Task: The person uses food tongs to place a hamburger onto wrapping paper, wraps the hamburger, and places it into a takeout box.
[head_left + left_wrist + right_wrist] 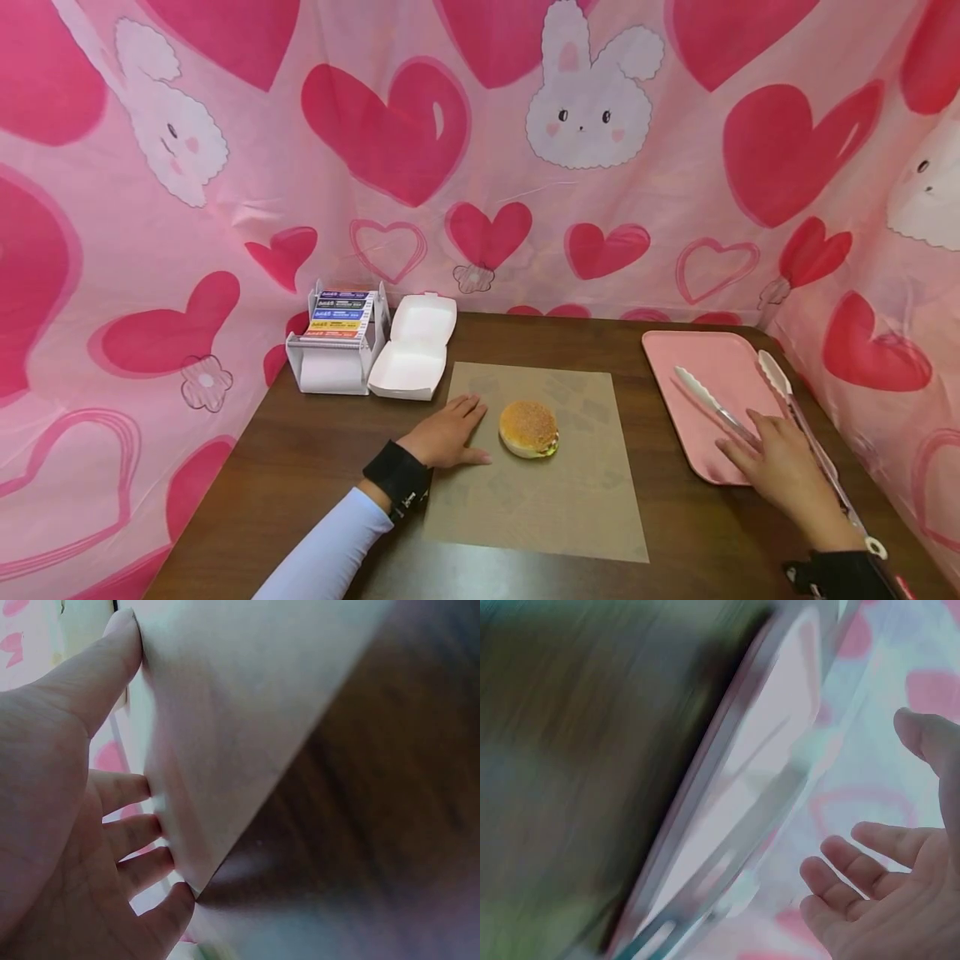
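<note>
Plainly, the golden burger [528,427] on brown paper [558,512] shows green lettuce [550,451].

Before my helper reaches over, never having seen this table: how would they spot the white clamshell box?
On the dark table, find the brown paper sheet bearing a burger. The clamshell box is by its far-left corner. Unlike the rack of colourful strips on its left, it lies open, white inside.
</note>
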Tool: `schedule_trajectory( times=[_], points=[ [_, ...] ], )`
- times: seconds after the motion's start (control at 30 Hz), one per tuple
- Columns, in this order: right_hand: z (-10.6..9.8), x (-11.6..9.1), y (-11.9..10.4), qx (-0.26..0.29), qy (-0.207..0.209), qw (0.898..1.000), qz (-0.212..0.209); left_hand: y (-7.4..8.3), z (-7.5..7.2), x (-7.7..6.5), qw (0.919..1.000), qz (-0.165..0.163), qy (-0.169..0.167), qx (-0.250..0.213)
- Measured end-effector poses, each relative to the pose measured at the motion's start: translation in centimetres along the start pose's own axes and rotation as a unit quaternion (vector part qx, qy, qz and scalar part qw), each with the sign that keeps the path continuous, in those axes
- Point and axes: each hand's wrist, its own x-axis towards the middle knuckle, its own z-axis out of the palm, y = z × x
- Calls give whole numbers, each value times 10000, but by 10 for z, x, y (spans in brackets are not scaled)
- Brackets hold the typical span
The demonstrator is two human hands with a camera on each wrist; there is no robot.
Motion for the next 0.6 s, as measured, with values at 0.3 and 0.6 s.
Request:
schedule_trajectory(
  times=[0.3, 0.6],
  points=[
    [34, 14, -55, 245, -458, 9984, -217, 0, 2, -1, 9999, 62, 123, 25],
    [61, 32, -90, 400, -956, 9926, -629, 0, 1, -1, 9999, 15, 112, 37]
  ],
)
